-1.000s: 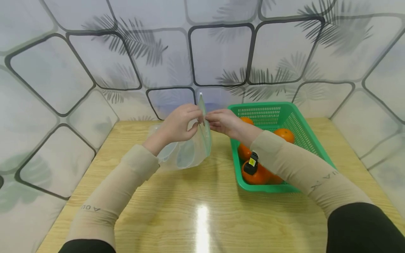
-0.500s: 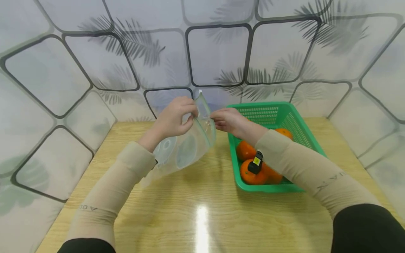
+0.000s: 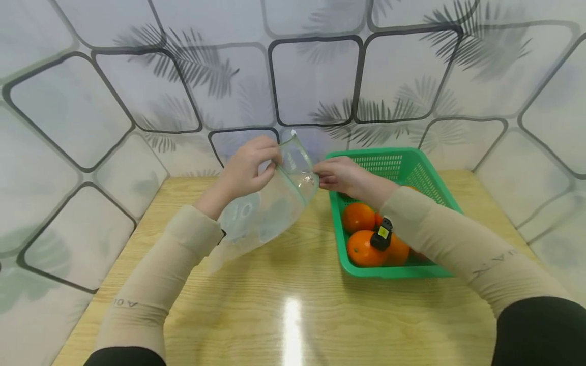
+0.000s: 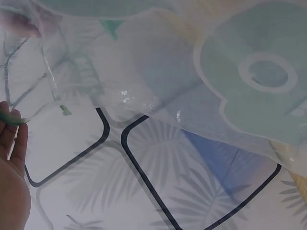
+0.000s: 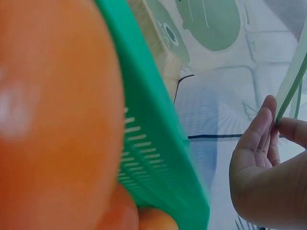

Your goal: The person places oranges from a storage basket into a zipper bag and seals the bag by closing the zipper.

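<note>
A translucent zip bag (image 3: pixel 274 213) with a green seal strip hangs between my two hands, its mouth spread apart. My left hand (image 3: pixel 251 165) pinches the left side of the mouth between thumb and fingers. On the right side of the mouth, my right hand (image 3: pixel 341 175) pinches the other edge; in the right wrist view the thumb and fingertips of that hand (image 5: pixel 261 148) meet on the green strip. Pale printed shapes show on the bag's film (image 4: pixel 158 81) in the left wrist view. The lower end of the bag slants down left over the table.
A green plastic basket (image 3: pixel 339 244) stands on the wooden table (image 3: pixel 256 315) at the right, under my right forearm. Several oranges (image 3: pixel 366 249) lie in it. A patterned covering (image 3: pixel 316 76) rises behind the table. A small black device with a yellow label (image 3: pixel 382 234) sits at my right wrist.
My hands have moved apart, left hand leftward and right hand rightward, and the bag's mouth has widened from nearly closed. The bag's lower end has swung down and to the left.
</note>
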Demonstrator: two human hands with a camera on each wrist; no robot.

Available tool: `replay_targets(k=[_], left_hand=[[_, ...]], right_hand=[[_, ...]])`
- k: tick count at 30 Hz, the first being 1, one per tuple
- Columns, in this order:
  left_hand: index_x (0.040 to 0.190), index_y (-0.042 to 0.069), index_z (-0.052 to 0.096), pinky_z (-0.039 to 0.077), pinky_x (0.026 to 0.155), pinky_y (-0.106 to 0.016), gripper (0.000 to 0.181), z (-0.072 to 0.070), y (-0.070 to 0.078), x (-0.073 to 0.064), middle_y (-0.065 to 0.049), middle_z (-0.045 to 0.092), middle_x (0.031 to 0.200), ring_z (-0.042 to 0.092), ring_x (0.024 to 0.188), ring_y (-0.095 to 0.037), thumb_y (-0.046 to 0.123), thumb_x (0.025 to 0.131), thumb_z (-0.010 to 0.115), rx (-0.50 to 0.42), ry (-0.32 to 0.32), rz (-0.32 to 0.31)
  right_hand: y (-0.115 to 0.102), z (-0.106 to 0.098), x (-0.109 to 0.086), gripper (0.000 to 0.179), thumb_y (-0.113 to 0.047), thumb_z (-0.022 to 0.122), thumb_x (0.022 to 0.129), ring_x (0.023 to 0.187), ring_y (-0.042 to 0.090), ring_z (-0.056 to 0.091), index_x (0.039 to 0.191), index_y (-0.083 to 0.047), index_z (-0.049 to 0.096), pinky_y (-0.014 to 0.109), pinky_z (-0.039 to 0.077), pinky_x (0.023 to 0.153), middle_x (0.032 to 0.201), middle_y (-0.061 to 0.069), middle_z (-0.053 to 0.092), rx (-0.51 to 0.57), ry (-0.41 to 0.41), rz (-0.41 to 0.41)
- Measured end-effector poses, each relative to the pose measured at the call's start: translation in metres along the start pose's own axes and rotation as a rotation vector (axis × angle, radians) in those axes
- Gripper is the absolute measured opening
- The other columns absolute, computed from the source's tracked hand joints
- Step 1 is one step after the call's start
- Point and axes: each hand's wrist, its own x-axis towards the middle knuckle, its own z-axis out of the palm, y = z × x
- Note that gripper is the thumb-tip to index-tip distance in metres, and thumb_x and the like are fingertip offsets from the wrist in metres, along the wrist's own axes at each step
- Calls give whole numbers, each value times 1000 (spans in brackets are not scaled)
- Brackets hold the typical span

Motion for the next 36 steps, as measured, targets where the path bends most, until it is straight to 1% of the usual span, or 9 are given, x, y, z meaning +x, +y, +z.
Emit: replay_targets(k=[2,6,8,11,15,25,28,33,36], left_hand=[[87,3,68,49,85,-45,14,-1,0,-1,-13,65,90,58,90,-30,-1,90,55,-8,6,-6],[86,4,67,48,84,-43,11,-4,-3,-2,-12,64,89,57,88,-28,2,91,57,-25,8,-10],[85,4,67,48,84,-42,10,-5,-4,-3,-12,63,88,56,86,-27,3,91,58,-36,5,-10],[85,5,66,47,83,-41,9,-5,-6,-2,-11,62,86,55,85,-28,4,92,60,-60,6,-9],[84,4,66,46,83,-41,9,-4,-6,-1,-11,62,86,56,84,-32,4,92,61,-83,7,-15],[86,4,67,48,85,-44,10,-1,-6,0,-12,64,88,57,87,-28,4,94,60,-75,-9,-59],[86,4,67,48,84,-43,11,-1,-6,1,-12,64,87,57,87,-28,4,93,59,-81,-6,-53],[86,3,67,46,82,-43,11,0,-6,2,-13,63,87,56,85,-32,5,90,57,-78,-12,-25],[86,3,67,45,81,-43,11,0,-6,2,-13,62,87,54,85,-31,6,88,56,-68,-17,-11]], right_hand=[[0,-3,0,17,-12,64,104,69,6,67,118,-3,66,17,59,69,79,-5,70,-13,2,2],[1,-10,0,38,-12,63,104,68,5,66,139,4,58,16,58,69,77,-5,68,-43,-4,7],[1,-13,-1,45,-13,62,105,69,5,66,145,6,53,16,58,70,78,-6,68,-61,-9,9],[1,-18,-3,43,-13,61,105,69,5,66,143,7,54,16,58,71,78,-5,69,-72,-34,4],[2,-23,-5,34,-11,60,106,69,5,66,135,6,56,16,58,71,78,-4,70,-67,-64,2],[5,-26,-6,39,-11,57,108,72,5,65,142,8,54,18,59,74,83,-5,69,-124,-78,17],[3,-25,-7,42,-12,56,108,72,5,65,145,8,51,18,59,74,82,-6,68,-139,-76,22],[1,-25,-9,42,-13,56,108,71,4,64,145,7,50,18,58,75,82,-7,67,-146,-80,20],[1,-26,-9,43,-12,56,108,71,4,63,146,8,49,18,58,74,81,-7,66,-146,-88,19]])
